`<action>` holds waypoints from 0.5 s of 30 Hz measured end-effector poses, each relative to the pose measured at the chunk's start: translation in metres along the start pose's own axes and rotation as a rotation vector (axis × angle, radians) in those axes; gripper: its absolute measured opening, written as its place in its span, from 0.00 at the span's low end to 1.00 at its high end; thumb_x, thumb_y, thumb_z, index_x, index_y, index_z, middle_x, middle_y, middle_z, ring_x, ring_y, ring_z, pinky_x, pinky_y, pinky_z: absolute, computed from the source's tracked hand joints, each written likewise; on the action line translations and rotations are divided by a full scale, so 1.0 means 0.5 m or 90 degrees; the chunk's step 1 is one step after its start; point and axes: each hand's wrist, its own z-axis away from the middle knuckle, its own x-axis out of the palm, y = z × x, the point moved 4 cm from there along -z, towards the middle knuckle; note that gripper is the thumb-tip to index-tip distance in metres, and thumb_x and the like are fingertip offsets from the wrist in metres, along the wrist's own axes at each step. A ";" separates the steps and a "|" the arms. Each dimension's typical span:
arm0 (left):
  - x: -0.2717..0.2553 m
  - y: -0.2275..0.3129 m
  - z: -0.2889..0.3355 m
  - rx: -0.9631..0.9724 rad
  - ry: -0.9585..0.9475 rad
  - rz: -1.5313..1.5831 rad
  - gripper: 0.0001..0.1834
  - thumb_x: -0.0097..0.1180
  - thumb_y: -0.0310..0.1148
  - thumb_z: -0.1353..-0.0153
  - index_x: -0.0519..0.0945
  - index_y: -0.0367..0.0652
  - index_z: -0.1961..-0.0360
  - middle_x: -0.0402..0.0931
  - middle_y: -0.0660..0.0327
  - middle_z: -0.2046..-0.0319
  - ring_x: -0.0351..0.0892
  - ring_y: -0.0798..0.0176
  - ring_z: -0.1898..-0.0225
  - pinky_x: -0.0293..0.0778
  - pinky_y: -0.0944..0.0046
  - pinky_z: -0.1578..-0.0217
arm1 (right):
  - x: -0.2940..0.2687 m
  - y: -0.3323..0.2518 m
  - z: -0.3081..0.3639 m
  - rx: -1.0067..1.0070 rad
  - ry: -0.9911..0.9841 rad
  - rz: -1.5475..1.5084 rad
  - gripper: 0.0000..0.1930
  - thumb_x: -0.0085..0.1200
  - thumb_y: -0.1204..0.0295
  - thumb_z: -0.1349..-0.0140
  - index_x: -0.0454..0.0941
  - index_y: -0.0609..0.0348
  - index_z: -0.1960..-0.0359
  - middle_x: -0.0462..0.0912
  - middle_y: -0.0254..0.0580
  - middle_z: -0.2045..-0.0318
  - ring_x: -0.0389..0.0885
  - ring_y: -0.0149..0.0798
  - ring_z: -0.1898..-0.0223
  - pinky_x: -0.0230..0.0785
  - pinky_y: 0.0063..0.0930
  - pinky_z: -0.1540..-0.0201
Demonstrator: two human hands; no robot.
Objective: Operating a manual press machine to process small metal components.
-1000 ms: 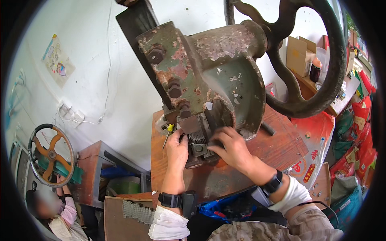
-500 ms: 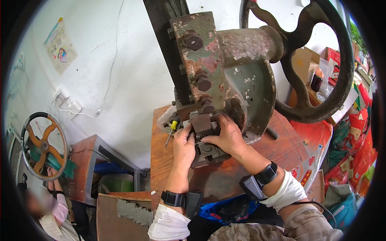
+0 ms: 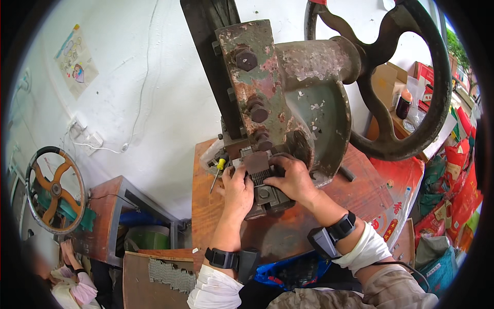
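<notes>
A heavy hand press [image 3: 252, 77] with flaking green paint stands on the wooden bench before me. Beneath its ram, a row of small dark metal pieces [image 3: 260, 176] lies in the die [image 3: 265, 194]. My left hand [image 3: 237, 191] closes on the left end of that row, fingertips pressed together. From the right, my right hand [image 3: 294, 177] pinches the row's other end, thumb in front and index finger behind against the ram block [image 3: 257, 162]. The fingertips partly hide the pieces.
A yellow-handled screwdriver [image 3: 220, 166] lies left of the die. The press's big handwheel [image 3: 445, 77] rises at right. Below left, a board [image 3: 144, 288] bears many small metal pieces [image 3: 172, 275]. At far left, another person's hand [image 3: 67, 248] is under a second handwheel [image 3: 55, 189].
My left hand has shifted slightly, and more of the row shows between my hands. The other person's hand has dropped lower from the second handwheel, which has also turned a little.
</notes>
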 end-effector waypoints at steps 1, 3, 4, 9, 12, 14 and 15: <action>0.001 0.002 0.000 -0.003 -0.020 -0.014 0.19 0.51 0.30 0.40 0.73 0.52 0.46 0.71 0.54 0.48 0.61 0.47 0.40 0.47 0.33 0.44 | 0.002 0.003 0.002 -0.030 -0.027 -0.013 0.28 0.69 0.69 0.60 0.75 0.62 0.54 0.78 0.51 0.58 0.78 0.52 0.58 0.72 0.37 0.54; -0.002 0.006 0.002 -0.008 -0.035 -0.028 0.19 0.50 0.30 0.39 0.73 0.53 0.46 0.71 0.55 0.46 0.60 0.47 0.40 0.46 0.31 0.44 | 0.015 0.025 0.005 0.054 -0.038 -0.016 0.28 0.70 0.69 0.60 0.76 0.65 0.54 0.78 0.52 0.57 0.78 0.52 0.56 0.71 0.36 0.52; -0.001 0.003 0.002 -0.031 -0.061 -0.018 0.19 0.49 0.31 0.38 0.73 0.54 0.45 0.70 0.59 0.44 0.60 0.47 0.39 0.45 0.29 0.44 | 0.021 0.025 0.007 0.037 -0.014 -0.032 0.29 0.70 0.69 0.60 0.76 0.67 0.54 0.78 0.52 0.55 0.78 0.51 0.54 0.70 0.34 0.50; 0.000 -0.008 0.001 -0.049 -0.125 0.042 0.20 0.46 0.33 0.36 0.72 0.58 0.42 0.68 0.68 0.39 0.58 0.45 0.38 0.43 0.22 0.45 | 0.000 -0.053 0.015 0.021 0.047 0.135 0.28 0.69 0.66 0.59 0.76 0.63 0.54 0.78 0.51 0.55 0.77 0.53 0.53 0.70 0.37 0.50; 0.000 -0.017 0.002 -0.051 -0.103 0.092 0.21 0.46 0.34 0.36 0.71 0.58 0.41 0.67 0.69 0.39 0.57 0.43 0.37 0.44 0.20 0.47 | -0.146 -0.170 0.032 -0.145 0.011 0.214 0.19 0.70 0.72 0.60 0.81 0.60 0.63 0.80 0.46 0.59 0.77 0.49 0.54 0.71 0.37 0.53; 0.004 -0.014 0.003 0.007 -0.102 0.055 0.21 0.46 0.34 0.37 0.71 0.57 0.41 0.66 0.68 0.39 0.57 0.42 0.38 0.46 0.21 0.47 | -0.339 -0.243 0.049 -0.380 0.209 0.217 0.06 0.52 0.76 0.42 0.81 0.63 0.66 0.81 0.48 0.62 0.80 0.42 0.59 0.74 0.36 0.55; 0.006 -0.016 0.001 0.016 -0.116 0.036 0.21 0.46 0.34 0.37 0.71 0.55 0.41 0.66 0.67 0.39 0.57 0.42 0.38 0.47 0.21 0.48 | -0.442 -0.263 0.050 -0.381 0.467 0.492 0.10 0.45 0.78 0.37 0.79 0.67 0.60 0.81 0.50 0.58 0.80 0.37 0.55 0.74 0.34 0.54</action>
